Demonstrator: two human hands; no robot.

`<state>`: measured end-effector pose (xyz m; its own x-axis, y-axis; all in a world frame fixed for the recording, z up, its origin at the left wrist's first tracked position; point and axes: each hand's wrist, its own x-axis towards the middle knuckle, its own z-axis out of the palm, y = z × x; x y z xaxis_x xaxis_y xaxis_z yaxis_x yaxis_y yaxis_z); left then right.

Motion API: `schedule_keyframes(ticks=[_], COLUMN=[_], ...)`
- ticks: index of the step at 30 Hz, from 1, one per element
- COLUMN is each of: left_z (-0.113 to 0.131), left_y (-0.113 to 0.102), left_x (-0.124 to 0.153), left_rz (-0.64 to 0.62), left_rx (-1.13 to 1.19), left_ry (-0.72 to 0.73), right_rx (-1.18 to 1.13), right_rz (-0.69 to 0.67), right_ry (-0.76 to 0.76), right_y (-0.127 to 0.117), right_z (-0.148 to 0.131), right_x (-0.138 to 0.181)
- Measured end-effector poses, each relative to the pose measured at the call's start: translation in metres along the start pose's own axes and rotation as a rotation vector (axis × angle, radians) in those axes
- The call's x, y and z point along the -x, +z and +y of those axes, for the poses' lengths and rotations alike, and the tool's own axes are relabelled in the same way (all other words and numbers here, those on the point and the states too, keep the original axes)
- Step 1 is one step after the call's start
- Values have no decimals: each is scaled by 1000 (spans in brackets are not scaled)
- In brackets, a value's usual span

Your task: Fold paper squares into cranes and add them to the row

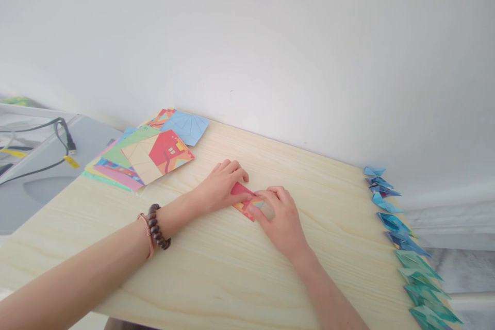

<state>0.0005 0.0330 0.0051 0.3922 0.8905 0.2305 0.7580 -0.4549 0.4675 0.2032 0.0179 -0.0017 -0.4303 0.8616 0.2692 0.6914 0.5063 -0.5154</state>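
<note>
Pale wood tabletop (216, 278), white wall (270, 51) behind. Folded red patterned paper (243, 209) sits mid-table, pinched between thumb and fingers by my left hand (226, 184) and right hand (282, 219) alike. Judgement: align edges first, then crease with firm, even thumb pressure.

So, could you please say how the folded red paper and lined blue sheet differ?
The red paper is folded narrow; the blue sheet is spread flat. The red paper has yellow and orange patches, the blue sheet thin lines. The left hand and right hand touch the red paper, not the blue sheet. Both are paper.
</note>
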Motion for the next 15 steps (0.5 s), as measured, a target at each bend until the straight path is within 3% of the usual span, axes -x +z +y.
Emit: schedule_keyframes(ticks=[9,15], left_z=[-8,-8], left_y=[1,-5], left_x=[2,5], left_rz=[8,-15], left_rx=[36,-10], left_ry=[27,1], right_rx=[-135,-194], right_rz=[38,-94], right_ry=[52,50], right_y=[3,-3], right_z=[5,17], right_x=[-5,-19])
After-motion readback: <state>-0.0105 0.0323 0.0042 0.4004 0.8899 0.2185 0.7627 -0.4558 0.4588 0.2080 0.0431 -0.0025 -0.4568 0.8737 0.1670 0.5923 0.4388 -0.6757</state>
